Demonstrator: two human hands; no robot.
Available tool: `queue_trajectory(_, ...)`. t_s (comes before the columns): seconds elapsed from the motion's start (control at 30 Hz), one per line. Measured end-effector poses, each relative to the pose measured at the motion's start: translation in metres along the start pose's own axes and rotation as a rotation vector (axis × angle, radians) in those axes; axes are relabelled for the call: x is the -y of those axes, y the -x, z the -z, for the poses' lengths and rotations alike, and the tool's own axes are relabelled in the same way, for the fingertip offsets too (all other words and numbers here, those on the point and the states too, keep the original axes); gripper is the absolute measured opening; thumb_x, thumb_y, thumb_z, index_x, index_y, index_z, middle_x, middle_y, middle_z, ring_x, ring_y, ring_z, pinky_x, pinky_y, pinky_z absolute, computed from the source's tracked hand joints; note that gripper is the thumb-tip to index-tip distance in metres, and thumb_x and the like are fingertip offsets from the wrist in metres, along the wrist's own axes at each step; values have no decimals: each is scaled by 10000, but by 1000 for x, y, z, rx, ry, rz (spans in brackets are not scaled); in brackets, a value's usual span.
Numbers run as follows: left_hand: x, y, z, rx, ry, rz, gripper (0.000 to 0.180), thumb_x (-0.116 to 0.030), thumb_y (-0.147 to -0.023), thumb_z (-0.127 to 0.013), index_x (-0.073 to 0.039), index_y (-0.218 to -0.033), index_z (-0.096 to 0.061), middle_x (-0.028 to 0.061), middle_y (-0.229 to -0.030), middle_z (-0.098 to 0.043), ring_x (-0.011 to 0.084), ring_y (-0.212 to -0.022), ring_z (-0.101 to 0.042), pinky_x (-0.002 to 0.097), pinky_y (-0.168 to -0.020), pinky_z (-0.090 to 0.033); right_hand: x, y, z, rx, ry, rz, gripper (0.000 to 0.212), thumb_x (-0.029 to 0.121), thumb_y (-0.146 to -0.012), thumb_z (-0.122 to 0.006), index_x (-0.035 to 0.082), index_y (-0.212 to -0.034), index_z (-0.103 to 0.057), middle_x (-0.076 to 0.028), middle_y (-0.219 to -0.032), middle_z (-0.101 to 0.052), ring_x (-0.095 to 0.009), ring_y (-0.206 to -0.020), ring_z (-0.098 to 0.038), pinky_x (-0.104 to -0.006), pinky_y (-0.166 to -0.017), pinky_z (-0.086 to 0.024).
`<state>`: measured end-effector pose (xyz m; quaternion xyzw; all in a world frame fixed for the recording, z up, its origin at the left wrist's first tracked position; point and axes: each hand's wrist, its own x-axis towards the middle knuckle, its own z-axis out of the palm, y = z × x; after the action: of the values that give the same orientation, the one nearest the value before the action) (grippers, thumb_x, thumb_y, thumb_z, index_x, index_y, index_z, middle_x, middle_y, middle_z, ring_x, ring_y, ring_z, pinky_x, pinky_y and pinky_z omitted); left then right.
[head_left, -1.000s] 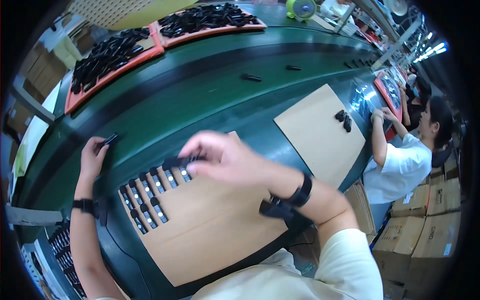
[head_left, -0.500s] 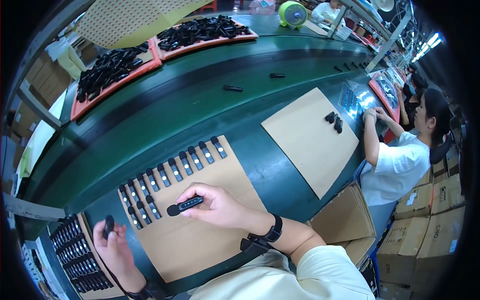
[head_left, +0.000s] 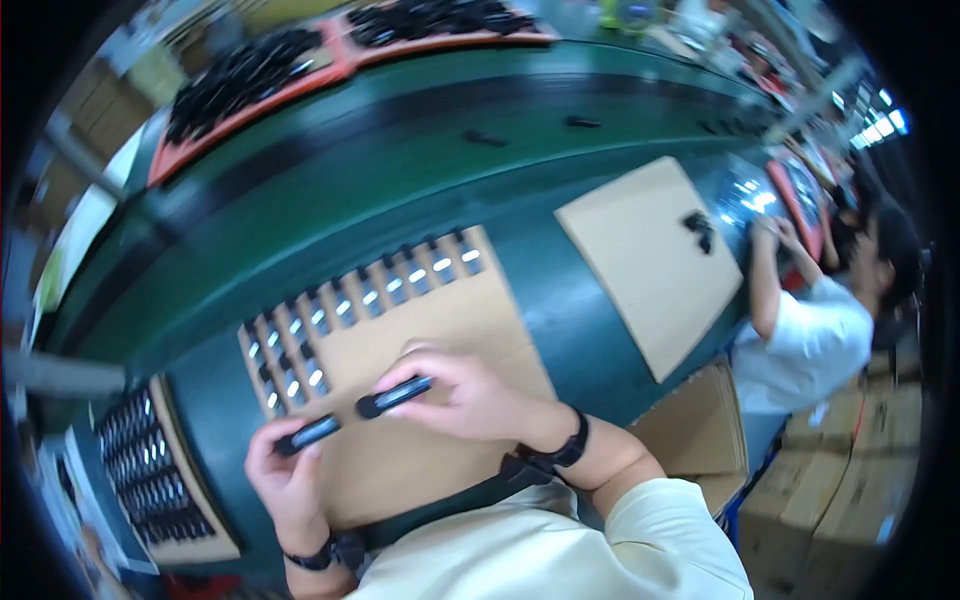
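My left hand (head_left: 285,470) pinches a small black wireless microphone (head_left: 308,435), a slim stick with a rounded dark head, held tilted over the near left part of a brown cardboard sheet (head_left: 440,455). Close beside it, a second wireless microphone (head_left: 395,396) is in the fingers of my right hand (head_left: 455,395). The two microphones are apart, their rounded heads toward the left. On the sheet, a row of similar microphones (head_left: 368,290) runs along the far edge, with several more in a shorter second row at the left. Motion blur hides fine detail.
Another board (head_left: 165,480) at the left carries dense rows of microphones. Heaped black parts fill orange trays (head_left: 250,110) beyond the green belt (head_left: 330,190). To the right lie a cardboard sheet (head_left: 650,270) with a few black pieces, cartons (head_left: 690,425) and a co-worker (head_left: 810,330).
My left hand has come rightward with its microphone, over the sheet and near my right hand. My right hand has shifted slightly right. The whole view has also moved and blurred.
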<state>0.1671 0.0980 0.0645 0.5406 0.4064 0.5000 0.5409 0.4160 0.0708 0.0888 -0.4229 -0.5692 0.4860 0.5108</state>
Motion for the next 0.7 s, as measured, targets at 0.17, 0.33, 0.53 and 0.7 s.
queue_trajectory(0.17, -17, 6, 19, 167, -75, -16, 277, 92, -752, -727, 36, -1011, -646, 127, -1033, -678, 187, -990, -640, 307, -877, -504, -3, 5, -26, 16, 209, 141, 290, -35, -767, -741, 16, -1041, -663, -84, -924, -629, -184, -835, -593, -285, -742, -462)
queue_trajectory(0.33, -17, 5, 41, 261, -127, -184, 286, 73, -759, -734, 29, -1029, -655, 131, -1022, -688, 220, -964, -656, 324, -864, -513, -3, 6, -49, 12, 224, 158, 287, -56, -739, -744, 5, -1005, -658, -85, -881, -610, -171, -797, -570, -262, -709, -440)
queue_trajectory(0.53, -14, 8, 51, 288, -139, -217, 296, 72, -759, -730, 18, -1041, -659, 126, -1021, -689, 226, -962, -659, 325, -859, -514, -5, 7, -58, 12, 246, 142, 275, -47, -734, -749, 0, -988, -653, -76, -852, -589, -159, -777, -549, -253, -688, -421)
queue_trajectory(0.7, -14, 8, 52, 317, -127, -216, 308, 69, -751, -736, 8, -1044, -663, 127, -1018, -690, 228, -963, -660, 326, -859, -516, -5, 7, -60, 11, 269, 173, 302, -60, -729, -756, 25, -1009, -682, -75, -868, -596, -161, -759, -586, -250, -658, -460)
